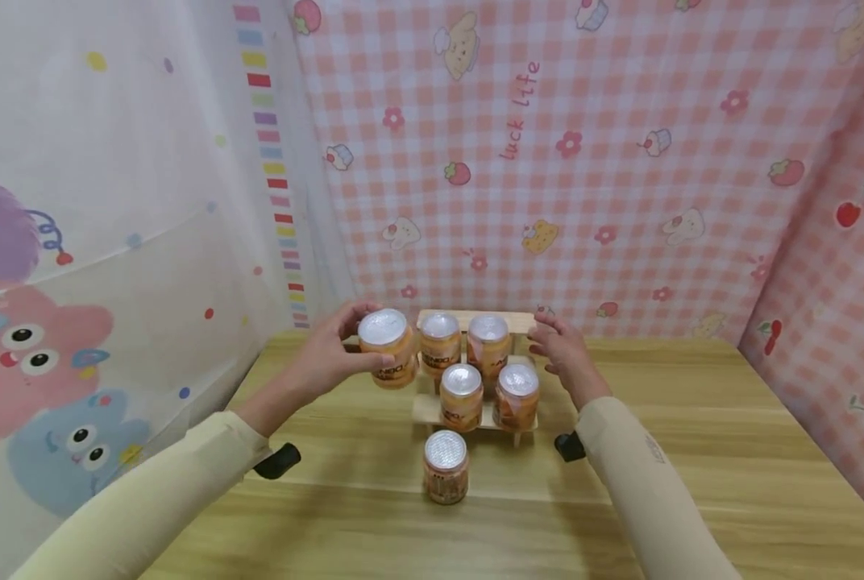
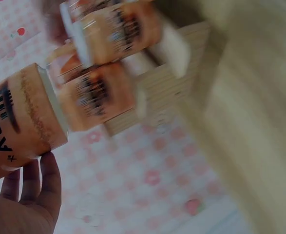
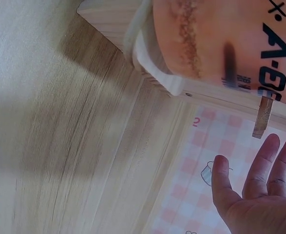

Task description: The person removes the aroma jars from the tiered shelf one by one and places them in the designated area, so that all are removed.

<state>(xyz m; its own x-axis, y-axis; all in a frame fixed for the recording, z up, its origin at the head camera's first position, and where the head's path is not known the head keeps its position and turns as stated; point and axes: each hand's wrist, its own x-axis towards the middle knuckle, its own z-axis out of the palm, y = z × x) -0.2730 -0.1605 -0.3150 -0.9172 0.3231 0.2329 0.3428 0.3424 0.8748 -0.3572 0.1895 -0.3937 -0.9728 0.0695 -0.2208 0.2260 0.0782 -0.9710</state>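
My left hand (image 1: pixel 326 354) grips an orange can (image 1: pixel 397 369) with a silver lid, thumb on the near side and fingers round the back. That can is held just left of a small wooden tiered rack (image 1: pixel 426 408). On its upper tier stand two similar cans, a left one (image 1: pixel 441 360) and a right one (image 1: pixel 492 364). The lower tier bears two more, a left can (image 1: pixel 461 411) and a right can (image 1: pixel 517 407). My right hand (image 1: pixel 566 354) is at the rack's right end, fingers spread and holding nothing; the right wrist view shows the fingers (image 3: pixel 259 165) beside the wood.
Another can (image 1: pixel 446 479) stands on the wood-grain table (image 1: pixel 359 515) in front of the rack. A pink checked cloth (image 1: pixel 584 201) hangs behind, and a white cartoon-printed sheet (image 1: pixel 149 322) bounds the left side. Black straps show at both wrists.
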